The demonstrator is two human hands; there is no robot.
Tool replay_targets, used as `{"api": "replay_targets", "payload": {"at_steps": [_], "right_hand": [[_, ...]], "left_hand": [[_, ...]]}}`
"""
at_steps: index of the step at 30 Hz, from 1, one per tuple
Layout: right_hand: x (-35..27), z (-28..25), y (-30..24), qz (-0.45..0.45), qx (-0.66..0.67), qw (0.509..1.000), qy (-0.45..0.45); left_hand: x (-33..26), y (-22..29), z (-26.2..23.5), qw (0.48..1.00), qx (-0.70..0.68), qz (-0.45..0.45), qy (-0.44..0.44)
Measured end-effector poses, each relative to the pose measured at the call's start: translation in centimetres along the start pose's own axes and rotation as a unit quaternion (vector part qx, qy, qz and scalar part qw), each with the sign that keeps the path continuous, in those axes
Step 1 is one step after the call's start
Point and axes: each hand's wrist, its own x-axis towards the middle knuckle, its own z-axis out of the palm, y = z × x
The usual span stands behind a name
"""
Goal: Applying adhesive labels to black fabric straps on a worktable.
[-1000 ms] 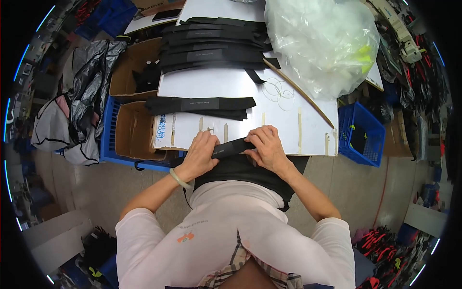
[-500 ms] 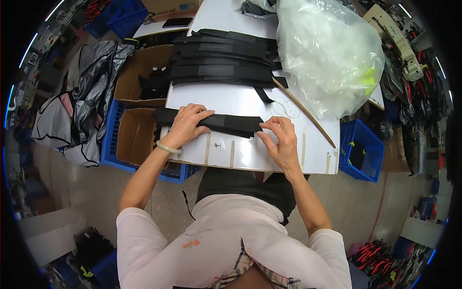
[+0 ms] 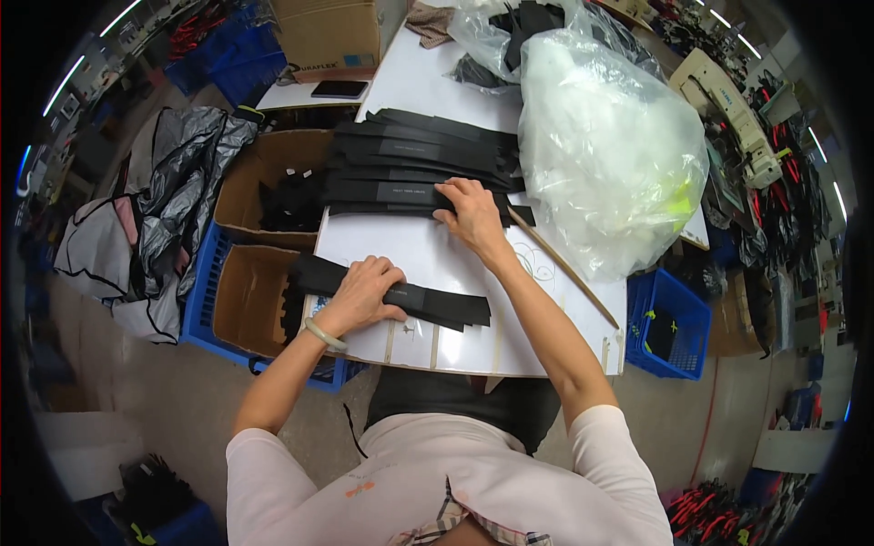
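Observation:
My left hand (image 3: 366, 293) lies across a small stack of black fabric strips (image 3: 446, 307) near the table's front edge. Its thumb and fingers clasp the stack from both sides. Farther up, my right hand (image 3: 472, 216) is at the nearest row of a larger pile of black strips (image 3: 423, 146). Fingers on the far side and thumb on the near side take a black strip (image 3: 382, 191) with a grey printed patch between them. The palm hides part of that strip. The piled strips overlap in layers across the table.
A large clear bag with white filling (image 3: 610, 155) stands right of the pile. A wooden stick (image 3: 569, 270) slants along the white table (image 3: 492, 352). Cardboard boxes (image 3: 246, 296) sit in a blue crate at left; another blue basket (image 3: 696, 341) stands right.
My right hand has left the near stack's right end and moved forward onto the larger pile. My left hand stays on the near stack. The whole view has shifted, showing more beyond the table.

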Motion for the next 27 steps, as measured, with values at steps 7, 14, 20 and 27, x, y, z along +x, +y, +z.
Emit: {"api": "replay_targets", "payload": {"at_steps": [7,14,20,27], "right_hand": [[1.1,0.5,0.2,-0.015,-0.013,1.000,0.002],[-2.7,-9.7,-5.0,0.222,0.315,0.910,-0.157],[-8.3,-13.4,-6.6,0.369,0.542,0.746,-0.117],[-13.0,-15.4,-8.2,0.344,0.429,0.835,0.016]], "left_hand": [[1.6,1.1,-0.2,0.918,-0.342,-0.066,0.191],[5.9,6.0,-1.9,0.531,-0.807,0.019,0.259],[6.5,11.6,-1.9,0.488,-0.856,0.067,0.155],[6.2,16.3,-1.0,0.525,-0.842,0.032,0.118]]}}
